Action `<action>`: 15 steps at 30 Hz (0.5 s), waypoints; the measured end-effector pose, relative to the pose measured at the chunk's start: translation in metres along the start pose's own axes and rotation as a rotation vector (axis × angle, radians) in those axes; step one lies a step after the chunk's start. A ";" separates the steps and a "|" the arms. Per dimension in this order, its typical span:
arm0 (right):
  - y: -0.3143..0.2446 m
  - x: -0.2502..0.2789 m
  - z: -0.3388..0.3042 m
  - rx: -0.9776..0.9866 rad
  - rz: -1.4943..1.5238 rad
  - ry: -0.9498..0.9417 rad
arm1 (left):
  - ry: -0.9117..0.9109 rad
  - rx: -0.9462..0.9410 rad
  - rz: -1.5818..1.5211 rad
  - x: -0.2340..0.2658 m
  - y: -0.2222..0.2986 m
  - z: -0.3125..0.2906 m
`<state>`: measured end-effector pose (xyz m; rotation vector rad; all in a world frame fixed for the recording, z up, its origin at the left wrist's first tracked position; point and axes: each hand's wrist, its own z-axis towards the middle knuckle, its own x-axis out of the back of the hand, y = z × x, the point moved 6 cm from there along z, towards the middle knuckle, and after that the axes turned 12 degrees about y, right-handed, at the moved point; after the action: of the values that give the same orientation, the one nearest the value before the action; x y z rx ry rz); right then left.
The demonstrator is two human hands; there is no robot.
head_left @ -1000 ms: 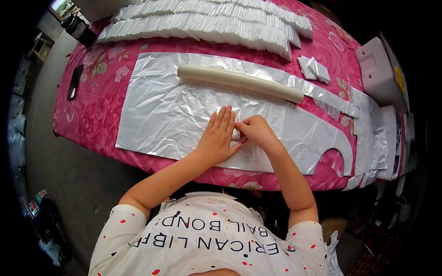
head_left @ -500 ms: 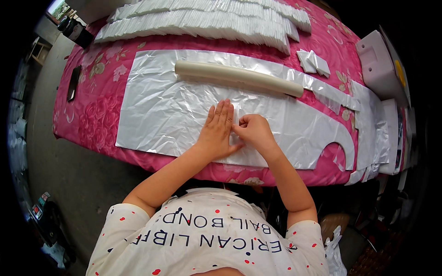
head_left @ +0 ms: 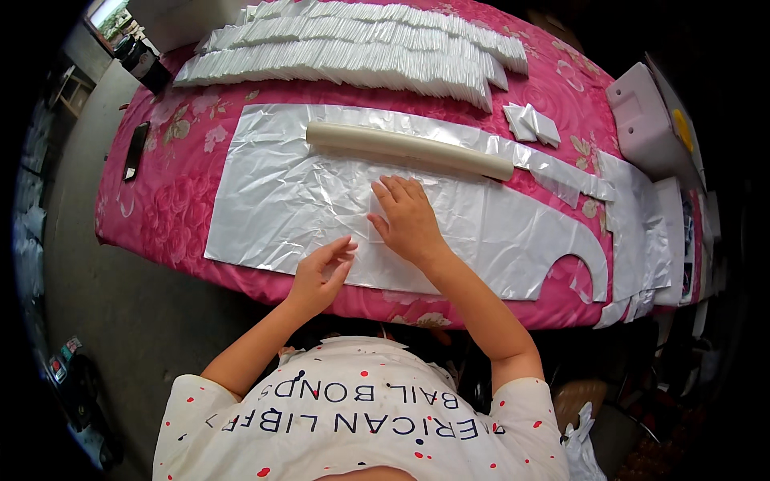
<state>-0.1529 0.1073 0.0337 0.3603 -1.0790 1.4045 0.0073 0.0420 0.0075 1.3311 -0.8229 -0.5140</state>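
A large white plastic bag (head_left: pixel 265 192) lies flat and wrinkled on the table, with a curved handle cut-out at its right end. Across its far half rests a long beige tube (head_left: pixel 409 150). My right hand (head_left: pixel 409 220) is open over the middle of the bag, fingers stretched and thumb apart, beside what looks like a small folded square of film partly under it. Nearer to me, my left hand (head_left: pixel 321 276) hovers at the bag's front edge, fingers loosely bent, thumb apart, holding nothing visible.
Long rows of folded white packets (head_left: pixel 345 72) stand at the back. Several loose packets (head_left: pixel 532 125) lie at the far right, near a white box (head_left: pixel 650 112). More white film (head_left: pixel 638 216) hangs at the right edge. A phone (head_left: pixel 136 151) and a dark jar (head_left: pixel 143 64) are at left.
My left hand has lifted off the bag's middle and drawn back toward me, to the left. My right hand has moved left and opened from a pinch to spread fingers.
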 end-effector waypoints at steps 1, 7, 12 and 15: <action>0.002 -0.012 0.003 0.044 -0.017 0.010 | -0.075 0.271 -0.226 0.006 -0.017 -0.021; -0.048 -0.051 -0.030 -0.143 0.039 -0.164 | -0.017 0.858 -0.283 0.043 -0.067 -0.120; -0.124 -0.056 -0.077 -0.083 0.340 -0.350 | 0.108 0.908 -0.436 0.042 -0.074 -0.121; -0.135 -0.051 -0.081 0.011 0.390 -0.406 | 0.063 0.811 -0.239 0.046 -0.051 -0.101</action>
<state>0.0096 0.1107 0.0042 0.4744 -1.5338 1.7268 0.1202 0.0622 -0.0341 2.1987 -0.8583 -0.3203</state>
